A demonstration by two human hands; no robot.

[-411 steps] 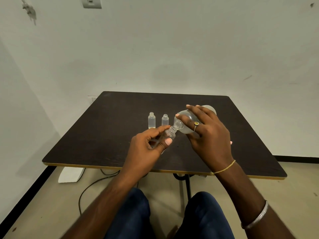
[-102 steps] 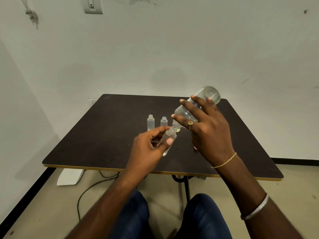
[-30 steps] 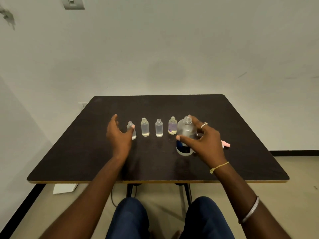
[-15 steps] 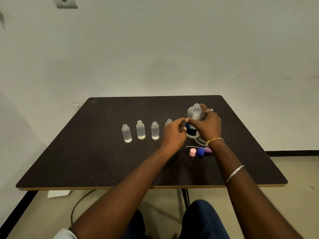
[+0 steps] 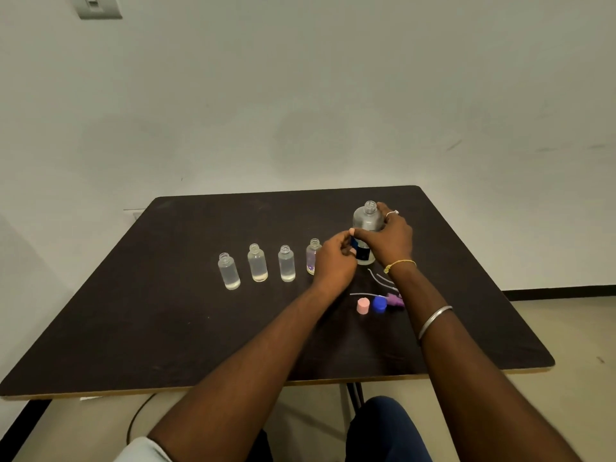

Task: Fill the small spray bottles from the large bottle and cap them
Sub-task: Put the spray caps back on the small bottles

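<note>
Lg bottle (image 5: pixel 366 219) in R grip (image 5: pixel 388 243)

Both arms extended; right hand (image 5: pixel 386 241) fingers curled, gripping; left hand (image 5: pixel 335 261) curled just beside it.

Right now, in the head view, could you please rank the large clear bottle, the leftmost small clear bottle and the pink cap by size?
1. large clear bottle
2. leftmost small clear bottle
3. pink cap, though nearest

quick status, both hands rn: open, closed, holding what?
Left hand: fingers curled beside the large bottle; cannot tell whether it holds anything.
Right hand: closed, gripping the upright large bottle.
</note>
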